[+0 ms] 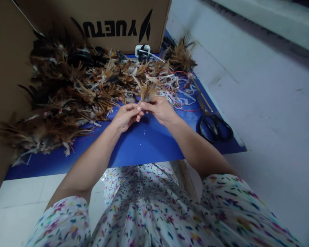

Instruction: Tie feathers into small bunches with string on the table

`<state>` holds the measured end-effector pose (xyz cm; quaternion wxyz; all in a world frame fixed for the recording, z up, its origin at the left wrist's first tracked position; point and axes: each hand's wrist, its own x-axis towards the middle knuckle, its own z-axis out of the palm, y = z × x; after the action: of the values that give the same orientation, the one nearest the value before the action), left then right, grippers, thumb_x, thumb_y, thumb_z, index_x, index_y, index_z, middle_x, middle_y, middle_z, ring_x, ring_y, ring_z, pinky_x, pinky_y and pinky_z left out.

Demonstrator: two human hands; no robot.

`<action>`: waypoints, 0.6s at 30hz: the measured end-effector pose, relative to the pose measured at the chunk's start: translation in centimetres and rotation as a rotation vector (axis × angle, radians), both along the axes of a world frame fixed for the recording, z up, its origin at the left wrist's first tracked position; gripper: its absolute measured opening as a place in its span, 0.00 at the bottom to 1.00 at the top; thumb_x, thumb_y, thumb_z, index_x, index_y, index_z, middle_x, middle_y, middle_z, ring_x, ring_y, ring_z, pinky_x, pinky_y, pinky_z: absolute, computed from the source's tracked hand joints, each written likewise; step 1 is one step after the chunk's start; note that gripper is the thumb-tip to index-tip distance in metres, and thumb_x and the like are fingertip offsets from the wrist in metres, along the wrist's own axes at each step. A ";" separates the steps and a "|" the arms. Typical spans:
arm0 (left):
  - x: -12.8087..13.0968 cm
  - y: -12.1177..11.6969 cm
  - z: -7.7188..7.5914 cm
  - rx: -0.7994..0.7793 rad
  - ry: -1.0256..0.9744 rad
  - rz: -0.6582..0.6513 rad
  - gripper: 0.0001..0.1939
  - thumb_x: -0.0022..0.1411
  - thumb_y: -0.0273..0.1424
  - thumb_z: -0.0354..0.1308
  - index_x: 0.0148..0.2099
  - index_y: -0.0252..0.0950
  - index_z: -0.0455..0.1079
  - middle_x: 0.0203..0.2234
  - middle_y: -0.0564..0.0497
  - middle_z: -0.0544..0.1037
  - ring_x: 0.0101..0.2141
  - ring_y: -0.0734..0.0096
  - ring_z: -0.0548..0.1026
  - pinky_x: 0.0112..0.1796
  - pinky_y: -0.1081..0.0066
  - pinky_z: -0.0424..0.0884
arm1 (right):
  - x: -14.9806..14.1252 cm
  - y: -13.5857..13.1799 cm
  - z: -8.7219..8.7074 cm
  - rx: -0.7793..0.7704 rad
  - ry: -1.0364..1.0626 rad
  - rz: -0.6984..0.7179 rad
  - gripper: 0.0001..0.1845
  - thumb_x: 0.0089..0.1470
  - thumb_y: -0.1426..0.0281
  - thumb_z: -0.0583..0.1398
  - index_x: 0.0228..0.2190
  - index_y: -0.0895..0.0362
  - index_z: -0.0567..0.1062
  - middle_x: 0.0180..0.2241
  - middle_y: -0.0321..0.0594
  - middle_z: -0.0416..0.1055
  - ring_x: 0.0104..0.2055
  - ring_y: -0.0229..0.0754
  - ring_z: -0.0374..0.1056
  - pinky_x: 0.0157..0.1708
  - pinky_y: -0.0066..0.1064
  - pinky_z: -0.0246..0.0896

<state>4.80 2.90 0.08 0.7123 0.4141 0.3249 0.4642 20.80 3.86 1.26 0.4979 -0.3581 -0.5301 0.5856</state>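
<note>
Both my hands meet at the middle of the blue table [149, 144], fingertips touching. My right hand [159, 109] pinches a small tuft of brown feathers [147, 92] near its base, and the tips fan out away from me. My left hand [128, 116] is closed in a pinch against the same base; whatever lies between its thumb and finger is too small to make out. Just beyond them spreads a wide heap of brown and black feathers [90, 79]. Right of my hands lies a tangle of white and red string [173, 87].
Black-handled scissors [216, 128] lie at the table's right, alongside a thin wooden stick [202, 92]. A cardboard box [118, 13] with upside-down lettering stands behind the feathers, with a small white plastic frame [142, 50] before it. More cardboard [8, 68] borders the left; a wall [267, 113] is on the right.
</note>
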 end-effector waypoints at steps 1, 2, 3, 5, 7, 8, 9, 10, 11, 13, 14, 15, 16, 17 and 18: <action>0.1 0.0 0.0 0.011 0.002 0.015 0.19 0.39 0.37 0.79 0.27 0.32 0.76 0.19 0.54 0.78 0.16 0.83 0.71 0.19 0.81 0.69 | 0.0 0.0 0.1 0.003 -0.004 -0.008 0.24 0.33 0.53 0.76 0.23 0.58 0.78 0.22 0.33 0.71 0.25 0.32 0.63 0.26 0.27 0.57; 0.1 0.0 0.0 0.022 0.003 0.032 0.19 0.39 0.38 0.79 0.27 0.32 0.76 0.19 0.54 0.78 0.16 0.83 0.71 0.19 0.82 0.68 | 0.0 0.0 0.1 0.006 -0.012 -0.016 0.24 0.32 0.52 0.76 0.24 0.58 0.78 0.22 0.33 0.72 0.25 0.32 0.63 0.26 0.27 0.57; 0.1 0.0 -0.1 0.036 0.005 0.048 0.18 0.40 0.38 0.78 0.27 0.32 0.76 0.19 0.54 0.78 0.16 0.83 0.71 0.19 0.82 0.68 | 0.1 0.0 0.2 0.012 -0.022 -0.024 0.25 0.32 0.52 0.76 0.25 0.58 0.79 0.22 0.33 0.72 0.25 0.32 0.63 0.26 0.27 0.58; 0.2 0.0 -0.2 0.064 0.018 0.074 0.18 0.41 0.38 0.78 0.28 0.32 0.77 0.20 0.54 0.78 0.16 0.84 0.70 0.19 0.81 0.67 | 0.0 0.0 0.1 0.029 -0.044 -0.035 0.26 0.32 0.50 0.75 0.26 0.58 0.79 0.23 0.33 0.72 0.26 0.33 0.64 0.26 0.28 0.58; 0.2 0.0 -0.2 0.085 0.050 0.097 0.17 0.43 0.38 0.77 0.29 0.32 0.77 0.20 0.54 0.78 0.17 0.83 0.70 0.20 0.81 0.67 | 0.0 -0.1 0.1 0.051 -0.068 -0.046 0.27 0.34 0.49 0.74 0.26 0.58 0.79 0.23 0.34 0.72 0.26 0.33 0.63 0.26 0.28 0.59; 0.3 0.0 -0.3 0.091 0.071 0.107 0.16 0.44 0.38 0.77 0.29 0.33 0.77 0.21 0.54 0.78 0.17 0.83 0.70 0.20 0.81 0.67 | 0.0 -0.1 0.0 0.063 -0.082 -0.053 0.27 0.35 0.48 0.74 0.26 0.58 0.79 0.23 0.34 0.72 0.25 0.33 0.63 0.26 0.28 0.59; 0.3 0.0 -0.3 0.095 0.092 0.118 0.16 0.44 0.37 0.76 0.29 0.33 0.77 0.21 0.54 0.78 0.17 0.83 0.70 0.20 0.81 0.67 | 0.0 -0.1 0.0 0.076 -0.100 -0.058 0.27 0.36 0.47 0.73 0.25 0.58 0.78 0.23 0.34 0.71 0.25 0.33 0.63 0.26 0.28 0.59; 0.3 0.0 -0.2 0.096 0.107 0.132 0.16 0.45 0.37 0.76 0.29 0.33 0.77 0.21 0.54 0.78 0.17 0.83 0.70 0.20 0.80 0.67 | 0.1 0.0 0.0 0.092 -0.120 -0.061 0.27 0.36 0.46 0.73 0.24 0.57 0.77 0.22 0.33 0.70 0.25 0.33 0.63 0.25 0.28 0.59; 0.3 0.1 -0.2 0.095 0.114 0.150 0.15 0.45 0.37 0.76 0.29 0.33 0.76 0.20 0.54 0.78 0.17 0.83 0.70 0.20 0.80 0.67 | 0.4 0.1 0.0 0.114 -0.139 -0.068 0.27 0.36 0.46 0.72 0.24 0.57 0.76 0.22 0.33 0.70 0.25 0.33 0.62 0.25 0.28 0.59; 0.4 0.2 0.1 0.086 0.106 0.199 0.15 0.45 0.35 0.76 0.29 0.33 0.76 0.20 0.55 0.78 0.17 0.84 0.69 0.19 0.81 0.66 | 1.1 0.6 0.0 0.182 -0.180 -0.112 0.27 0.40 0.45 0.71 0.25 0.56 0.75 0.23 0.32 0.69 0.26 0.33 0.62 0.26 0.28 0.60; 0.3 0.3 0.2 0.080 0.095 0.229 0.14 0.46 0.34 0.76 0.29 0.33 0.75 0.19 0.55 0.77 0.16 0.84 0.69 0.19 0.81 0.65 | 1.6 1.0 0.1 0.231 -0.209 -0.158 0.25 0.43 0.46 0.70 0.26 0.55 0.75 0.24 0.33 0.69 0.27 0.34 0.63 0.28 0.29 0.62; 0.3 0.3 0.4 0.073 0.082 0.259 0.13 0.47 0.33 0.75 0.29 0.33 0.75 0.19 0.55 0.77 0.16 0.84 0.68 0.18 0.82 0.65 | 2.2 1.4 0.1 0.289 -0.250 -0.216 0.23 0.47 0.48 0.69 0.27 0.55 0.76 0.25 0.34 0.71 0.28 0.35 0.64 0.30 0.30 0.63; 0.2 0.4 0.5 0.068 0.065 0.287 0.12 0.47 0.32 0.75 0.28 0.34 0.75 0.18 0.56 0.76 0.16 0.85 0.67 0.18 0.82 0.64 | 2.9 1.8 0.1 0.352 -0.305 -0.279 0.19 0.51 0.52 0.67 0.29 0.55 0.77 0.27 0.35 0.72 0.30 0.36 0.66 0.33 0.32 0.65; 0.1 0.6 0.7 0.063 0.049 0.314 0.12 0.48 0.31 0.74 0.28 0.34 0.74 0.18 0.56 0.76 0.16 0.85 0.67 0.18 0.82 0.64 | 3.5 2.3 0.1 0.415 -0.376 -0.338 0.15 0.53 0.56 0.66 0.30 0.55 0.77 0.29 0.36 0.74 0.31 0.38 0.67 0.36 0.33 0.66; 0.0 0.7 0.8 0.058 0.033 0.338 0.11 0.49 0.31 0.74 0.28 0.34 0.74 0.18 0.56 0.76 0.16 0.85 0.67 0.18 0.83 0.64 | 4.1 2.7 0.0 0.473 -0.455 -0.386 0.10 0.54 0.61 0.65 0.30 0.56 0.77 0.30 0.37 0.75 0.33 0.39 0.68 0.38 0.35 0.66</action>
<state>4.83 3.58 0.85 0.6065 0.3816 0.3880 0.5797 24.91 6.51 1.22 0.5374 -0.4476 -0.6704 0.2478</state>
